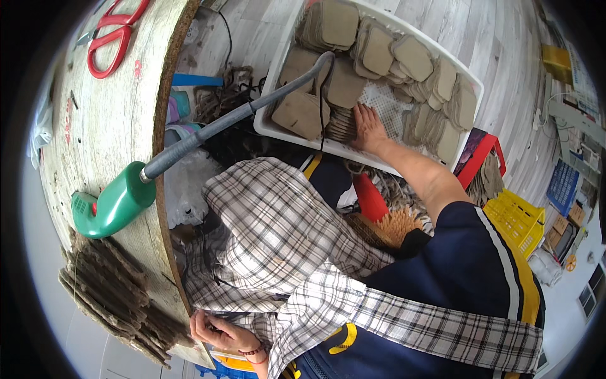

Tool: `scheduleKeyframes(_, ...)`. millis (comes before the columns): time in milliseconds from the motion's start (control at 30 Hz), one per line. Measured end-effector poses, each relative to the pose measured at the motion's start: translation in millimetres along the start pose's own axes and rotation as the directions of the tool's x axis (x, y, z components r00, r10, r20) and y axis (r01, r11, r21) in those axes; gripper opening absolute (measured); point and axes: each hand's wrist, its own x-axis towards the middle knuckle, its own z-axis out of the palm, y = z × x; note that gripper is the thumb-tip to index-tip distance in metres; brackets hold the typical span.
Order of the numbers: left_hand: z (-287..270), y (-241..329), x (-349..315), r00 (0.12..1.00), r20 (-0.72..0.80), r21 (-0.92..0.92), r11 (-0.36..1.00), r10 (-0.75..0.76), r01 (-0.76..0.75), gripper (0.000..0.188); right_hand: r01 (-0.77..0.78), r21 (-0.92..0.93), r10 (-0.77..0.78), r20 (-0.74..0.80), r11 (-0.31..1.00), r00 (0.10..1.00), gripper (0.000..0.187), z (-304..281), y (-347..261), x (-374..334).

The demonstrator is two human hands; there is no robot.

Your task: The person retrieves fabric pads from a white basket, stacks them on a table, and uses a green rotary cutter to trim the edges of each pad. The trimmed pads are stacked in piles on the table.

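Note:
My right hand (pixel 369 128) reaches into a white plastic bin (pixel 265 121). Its fingers are stretched out beside a stack of thin brown pads (pixel 341 124), and the palm lies near the bin's near wall. More rounded, felt-like pads (pixel 377 52) stand in rows around it. My left hand (pixel 219 332) is at the edge of the wooden table (pixel 120 278), its fingers curled. Something dark shows at those fingers, too small to name. A checked apron (pixel 271 221) covers my lap.
A green-based lamp with a grey flexible neck (pixel 113 202) stands on the table and arches over the bin. Grey-brown strips (pixel 113 297) and red-handled scissors (pixel 110 41) lie there too. A bristle brush (pixel 398 227) is beside my leg. Right of me stands a yellow crate (pixel 514 218).

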Motion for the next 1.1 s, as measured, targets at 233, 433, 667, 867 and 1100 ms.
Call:
scheduleKeyframes(233, 0.5, -3.4, -0.5, 1.000, -0.001, 0.008, 1.000, 0.011, -0.011, 0.023, -0.050, -0.035, 0.048, -0.053, 0.998, 0.997, 0.098, 11.5, -4.1, 14.2)
scheduleKeyframes(433, -0.4, -1.0, 1.7, 1.000, 0.019, 0.013, 1.000, -0.006, 0.006, 0.023, -0.134, 0.035, 0.136, -0.050, 0.990, 0.990, 0.081, 19.9, -10.5, 19.7)
scheduleKeyframes(667, 1.4, 1.4, 3.0, 1.000, -0.011, -0.021, 1.000, 0.018, -0.019, 0.023, -0.124, -0.038, 0.124, -0.002, 0.992, 0.992, 0.059, 21.9, -0.8, 15.3)
scheduleKeyframes(867, 1.0, 2.5, -1.7, 0.999, 0.018, -0.103, 0.994, -0.029, 0.031, 0.023, -0.091, -0.029, 0.091, 0.010, 0.995, 0.996, 0.059, -3.9, 38.2, -35.7)
scheduleKeyframes(1100, 4.0, -0.8, -7.4, 1.000, 0.016, -0.261, 0.965, -0.005, 0.009, 0.021, 0.180, -0.111, -0.211, -0.443, 0.977, 0.871, 0.066, -133.5, 45.2, -113.1)
